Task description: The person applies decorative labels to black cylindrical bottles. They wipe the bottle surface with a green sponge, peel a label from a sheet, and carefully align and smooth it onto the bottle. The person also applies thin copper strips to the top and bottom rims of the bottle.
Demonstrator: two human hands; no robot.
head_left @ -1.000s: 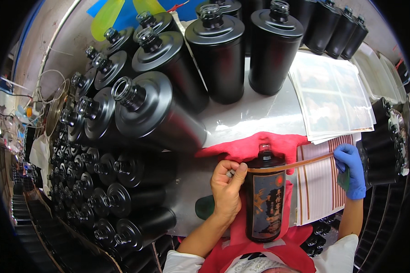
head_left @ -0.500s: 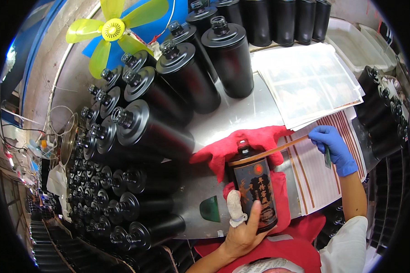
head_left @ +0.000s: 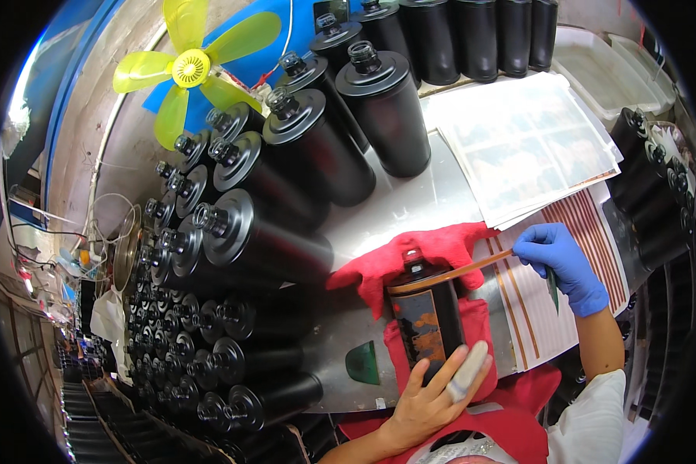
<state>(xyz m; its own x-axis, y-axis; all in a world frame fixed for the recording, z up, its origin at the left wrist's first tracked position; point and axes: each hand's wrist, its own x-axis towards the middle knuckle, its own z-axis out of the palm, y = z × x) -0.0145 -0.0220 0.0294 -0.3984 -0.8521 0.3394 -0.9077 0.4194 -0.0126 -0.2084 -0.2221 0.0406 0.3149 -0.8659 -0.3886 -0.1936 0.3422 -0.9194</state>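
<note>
A black bottle (head_left: 450, 313) with a dark panel of orange pattern lies on a red cloth (head_left: 367, 271), its clear neck pointing away from me. My left hand (head_left: 433, 398) holds the bottle's near end, fingers across it; one finger wears a whitish wrap. A narrow orange-brown strip (head_left: 475, 266) runs round the bottle's shoulder and out to the right. My right hand (head_left: 555, 259), in a blue glove, pinches the strip's free end between thumb and fingertips. A small dark-green flat piece (head_left: 552, 288) also sticks out from under that hand.
Several black bottles (head_left: 267, 232) crowd the metal table's left and back. A printed sheet stack (head_left: 530, 147) lies at the back right, over a sheet of brown strips (head_left: 588, 247). A green flat piece (head_left: 362, 363) lies left of the cloth. A yellow-green fan (head_left: 191, 68) stands far left.
The bottle has rolled about its length, turning the lettered panel with the red dot out of view. My left hand has shifted from its left side across it. My right hand has moved slightly left.
</note>
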